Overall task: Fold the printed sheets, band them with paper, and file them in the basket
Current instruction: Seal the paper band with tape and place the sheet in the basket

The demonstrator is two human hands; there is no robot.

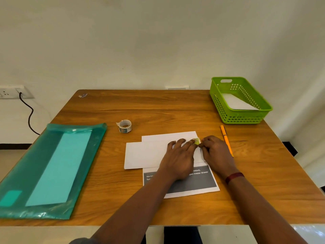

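Wall: plain, off-white, evenly lit. Tabletop: warm brown wood-grain finish, rounded far-left corner, far edge set close to the wall. Wall socket: white plate, low on the wall to the left of the tabletop. A black cable is plugged into it and hangs in a curve toward the tabletop's left edge. Dark skirting runs along the wall foot at left, above a pale floor. A small white plate sits on the wall just behind the far edge.

Teal plastic folder left (paper inside); orange pen at right; black cable from wall socket.
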